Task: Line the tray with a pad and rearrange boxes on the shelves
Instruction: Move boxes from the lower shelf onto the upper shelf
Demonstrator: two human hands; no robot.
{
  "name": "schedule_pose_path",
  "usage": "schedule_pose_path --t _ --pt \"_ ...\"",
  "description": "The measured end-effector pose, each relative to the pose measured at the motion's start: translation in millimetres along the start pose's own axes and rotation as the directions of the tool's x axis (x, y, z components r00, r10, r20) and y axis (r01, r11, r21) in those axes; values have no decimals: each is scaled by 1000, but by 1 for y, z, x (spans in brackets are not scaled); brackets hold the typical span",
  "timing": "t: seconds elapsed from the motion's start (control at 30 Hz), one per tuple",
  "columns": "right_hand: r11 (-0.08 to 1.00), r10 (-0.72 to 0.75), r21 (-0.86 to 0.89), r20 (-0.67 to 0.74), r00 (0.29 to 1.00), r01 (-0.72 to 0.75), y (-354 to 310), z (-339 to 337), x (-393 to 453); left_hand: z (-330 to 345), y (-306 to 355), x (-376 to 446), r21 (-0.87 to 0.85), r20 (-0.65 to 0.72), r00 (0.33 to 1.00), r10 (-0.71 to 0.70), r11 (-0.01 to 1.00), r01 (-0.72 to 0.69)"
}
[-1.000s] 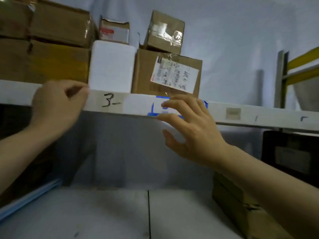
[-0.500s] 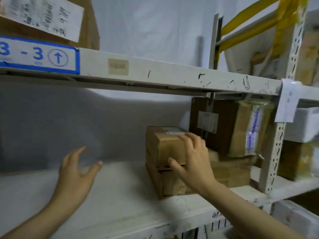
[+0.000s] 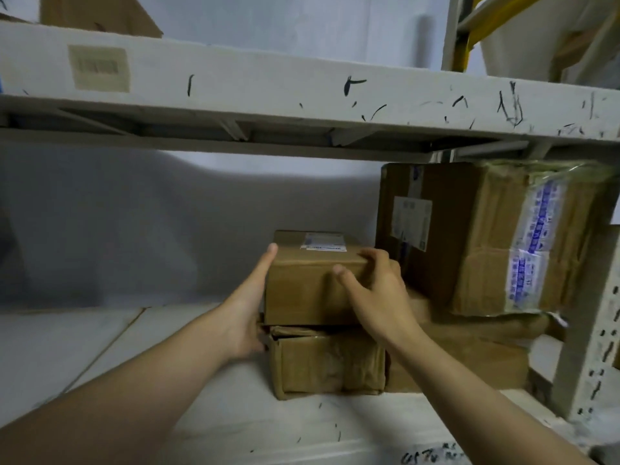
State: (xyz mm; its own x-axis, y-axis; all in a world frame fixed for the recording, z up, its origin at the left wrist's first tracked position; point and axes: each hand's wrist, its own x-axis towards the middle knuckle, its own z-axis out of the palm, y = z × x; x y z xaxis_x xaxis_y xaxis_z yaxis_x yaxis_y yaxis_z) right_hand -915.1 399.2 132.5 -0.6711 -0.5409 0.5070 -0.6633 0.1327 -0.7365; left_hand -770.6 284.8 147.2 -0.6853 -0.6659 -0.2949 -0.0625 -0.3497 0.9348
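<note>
Small cardboard box (image 3: 312,280) sits on top of a crumpled lower box (image 3: 327,362), mid-shelf, on the white lower shelf board (image 3: 100,357). White label (image 3: 323,245) on its top face, far right corner; print too small to read.

L hand (image 3: 250,307) lies flat against the box's left side, fingers straight & together, fingertip reaching the top left edge, heel of hand down at the seam w/ the lower box. R hand (image 3: 375,290) is on the near right corner, fingers curled over the top edge, thumb spread across the front face. Box held between both hands.

Around it: big taped box (image 3: 486,236) stands just right & farther back, w/ blue-printed tape (image 3: 533,243) down its front and a pale label on its left face. It rests on a wide flat box (image 3: 469,350) that touches the crumpled lower box on its right. R hand's back is just beside the big box; cannot tell if touching. Perforated upright post (image 3: 590,330) closes off the far right. Upper shelf beam (image 3: 302,85) runs overhead close above the big box, scuffed w/ black marks, tan barcode sticker (image 3: 99,68) at left. Another box corner shows above the beam, top left.

Left of the stack the shelf board is bare white, grey sheet wall behind. Box contents not visible; all closed.
</note>
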Motion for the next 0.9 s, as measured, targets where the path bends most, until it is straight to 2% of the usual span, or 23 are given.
schedule_pose_path --t 0.07,0.17,0.4,0.47,0.53,0.6,0.67,0.77,0.9 --pt "1000 -5 22 32 999 4 -2 -2 1 1 4 7 -4 11 1000 -8 1000 8" --pt "998 -23 60 55 998 20 -3 -4 0 4 8 6 -2 -54 998 12 1000 -13" --pt "963 -64 268 140 988 24 -16 2 -15 -22 11 -13 -149 -231 963 141 973 -179" --pt "982 -92 178 134 987 68 -12 5 -20 -42 13 -19 -176 -269 948 171 959 -223" --pt "996 -80 -17 169 982 84 -6 8 -27 -65 14 -24 -187 -300 936 184 951 -247" --pt "956 -21 -283 209 978 81 5 13 -36 -86 13 -28 -191 -337 923 185 947 -260" --pt "882 36 -465 218 975 71 14 19 -45 -102 10 -33 -198 -360 916 176 945 -260" --pt "840 51 -539 194 980 63 17 29 -52 -118 2 -41 -206 -351 920 173 944 -256" --pt "876 73 -480 204 976 35 7 41 -53 -130 -5 -48 -235 -342 924 173 936 -262"
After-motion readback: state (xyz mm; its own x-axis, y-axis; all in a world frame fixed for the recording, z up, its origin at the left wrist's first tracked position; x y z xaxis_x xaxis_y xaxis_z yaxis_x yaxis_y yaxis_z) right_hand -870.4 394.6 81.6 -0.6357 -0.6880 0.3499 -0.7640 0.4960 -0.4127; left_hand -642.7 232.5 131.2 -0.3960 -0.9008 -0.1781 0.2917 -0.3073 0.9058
